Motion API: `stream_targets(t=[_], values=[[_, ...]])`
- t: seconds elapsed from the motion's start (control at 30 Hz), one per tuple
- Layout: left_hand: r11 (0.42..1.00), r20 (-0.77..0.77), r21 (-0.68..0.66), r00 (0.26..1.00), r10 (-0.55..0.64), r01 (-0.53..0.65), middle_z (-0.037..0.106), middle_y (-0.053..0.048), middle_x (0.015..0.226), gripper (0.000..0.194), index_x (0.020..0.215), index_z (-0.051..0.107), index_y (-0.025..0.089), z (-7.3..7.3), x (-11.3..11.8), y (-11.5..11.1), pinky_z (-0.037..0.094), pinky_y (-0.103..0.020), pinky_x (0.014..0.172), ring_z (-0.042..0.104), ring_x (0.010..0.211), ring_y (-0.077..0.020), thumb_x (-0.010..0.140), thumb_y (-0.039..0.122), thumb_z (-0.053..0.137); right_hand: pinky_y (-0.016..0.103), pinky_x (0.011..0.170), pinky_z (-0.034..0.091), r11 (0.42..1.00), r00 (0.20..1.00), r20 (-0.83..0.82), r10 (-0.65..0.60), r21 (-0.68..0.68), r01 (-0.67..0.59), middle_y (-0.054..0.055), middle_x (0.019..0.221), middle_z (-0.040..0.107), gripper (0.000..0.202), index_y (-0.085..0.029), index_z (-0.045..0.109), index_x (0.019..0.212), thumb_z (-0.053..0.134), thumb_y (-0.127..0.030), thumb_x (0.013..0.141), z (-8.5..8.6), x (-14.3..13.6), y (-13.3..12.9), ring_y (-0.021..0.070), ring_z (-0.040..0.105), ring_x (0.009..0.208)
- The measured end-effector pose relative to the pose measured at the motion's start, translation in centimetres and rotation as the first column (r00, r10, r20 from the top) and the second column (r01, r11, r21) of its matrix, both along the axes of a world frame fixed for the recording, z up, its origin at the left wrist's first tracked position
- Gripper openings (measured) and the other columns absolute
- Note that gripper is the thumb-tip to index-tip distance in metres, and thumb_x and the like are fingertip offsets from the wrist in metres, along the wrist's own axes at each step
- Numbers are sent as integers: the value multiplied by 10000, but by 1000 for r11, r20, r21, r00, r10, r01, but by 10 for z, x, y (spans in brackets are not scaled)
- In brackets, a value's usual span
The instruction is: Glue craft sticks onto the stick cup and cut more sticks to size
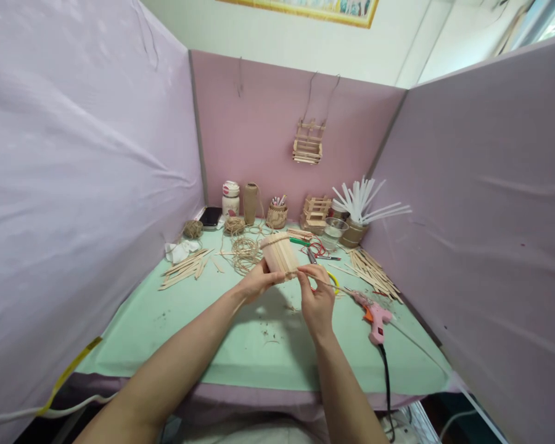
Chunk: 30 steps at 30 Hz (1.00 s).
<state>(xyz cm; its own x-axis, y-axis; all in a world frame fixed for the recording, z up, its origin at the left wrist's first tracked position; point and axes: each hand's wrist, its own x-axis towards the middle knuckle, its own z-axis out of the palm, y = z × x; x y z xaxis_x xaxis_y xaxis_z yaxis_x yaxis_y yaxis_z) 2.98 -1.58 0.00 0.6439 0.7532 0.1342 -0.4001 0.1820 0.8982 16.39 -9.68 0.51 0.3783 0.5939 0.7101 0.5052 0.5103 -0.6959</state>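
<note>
In the head view, my left hand (pixel 258 282) grips a small holder made of pale wooden sticks (pixel 281 254), tilted above the table. A twisted cord band runs round its upper rim. My right hand (pixel 317 297) pinches a length of twine (pixel 326 283) at the holder's lower edge, where a band of twine lies against the sticks. The twine's free length trails to the right. Beyond it a pink glue gun (pixel 377 317) lies on the table. Scissors with yellow handles (pixel 333 280) are partly hidden behind my right hand.
Loose wooden sticks lie at left (pixel 185 269) and right (pixel 374 271). Coiled twine (pixel 246 255), a phone (pixel 210 217), a bottle (pixel 230 200) and a cup of white glue sticks (pixel 354 233) stand further back. Purple partitions (pixel 481 216) enclose the table (pixel 203 333). The glue gun's black cord (pixel 387 382) hangs over the front edge.
</note>
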Motion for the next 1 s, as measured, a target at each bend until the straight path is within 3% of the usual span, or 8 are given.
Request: stream_targets(t=[0.33,0.73,1.0], values=[[999,-22,-7,999,-46,46,538,-201,1338,757,1285,514,142,-2,1,1,365,-459,1047,476,1262,-350,608,292,818,271,595,400,980,931,-364,3,-182,-75,7,728,574,231,-180,571,821,584,-411,823,-15,13,12,157,524,686],[994,-23,-10,994,-105,105,522,-169,1368,728,1313,487,167,-7,0,2,365,-432,1052,461,1281,-327,653,248,785,307,696,432,968,859,-511,46,-190,-165,7,777,597,271,-191,602,828,647,-449,757,-16,13,15,167,539,743],[991,-14,-19,991,-134,133,528,-168,1361,723,1300,506,162,-7,-1,2,367,-428,1053,473,1270,-323,642,254,792,323,743,502,928,724,-675,142,-163,-334,2,831,617,290,-199,603,841,703,-440,716,-18,12,13,165,579,790]])
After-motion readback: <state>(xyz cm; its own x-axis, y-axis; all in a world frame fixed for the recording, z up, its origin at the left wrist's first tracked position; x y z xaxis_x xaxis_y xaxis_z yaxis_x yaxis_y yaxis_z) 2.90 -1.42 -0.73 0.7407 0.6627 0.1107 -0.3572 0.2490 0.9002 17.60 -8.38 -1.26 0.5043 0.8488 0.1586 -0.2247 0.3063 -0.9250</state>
